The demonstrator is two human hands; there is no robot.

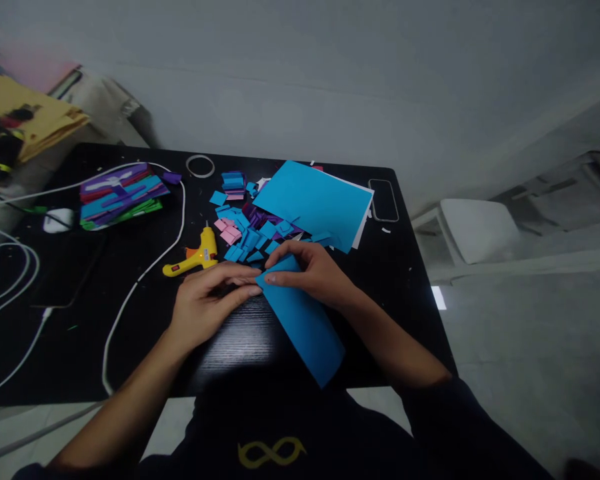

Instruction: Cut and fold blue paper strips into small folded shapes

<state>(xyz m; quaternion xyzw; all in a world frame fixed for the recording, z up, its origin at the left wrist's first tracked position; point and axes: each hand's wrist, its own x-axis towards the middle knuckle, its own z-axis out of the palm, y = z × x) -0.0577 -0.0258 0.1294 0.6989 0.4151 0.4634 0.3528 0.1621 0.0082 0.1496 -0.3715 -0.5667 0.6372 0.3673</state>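
Observation:
A long strip of blue paper (305,320) slants down toward the table's front edge. My right hand (315,273) grips its upper end, thumb on top and fingers behind. My left hand (215,293) pinches the strip's upper left corner between thumb and fingers. Just beyond both hands lies a pile of small cut paper pieces (250,240), mostly blue with some pink and purple. A large blue sheet (315,200) rests over white paper behind the pile. Left of the pile is a yellow glue gun (195,255).
A bundle of coloured paper (123,193) lies at the left, near a white cable (125,307) crossing the black table (230,353). A phone (383,200) and a tape ring (200,167) sit toward the back. A white chair (473,230) stands right.

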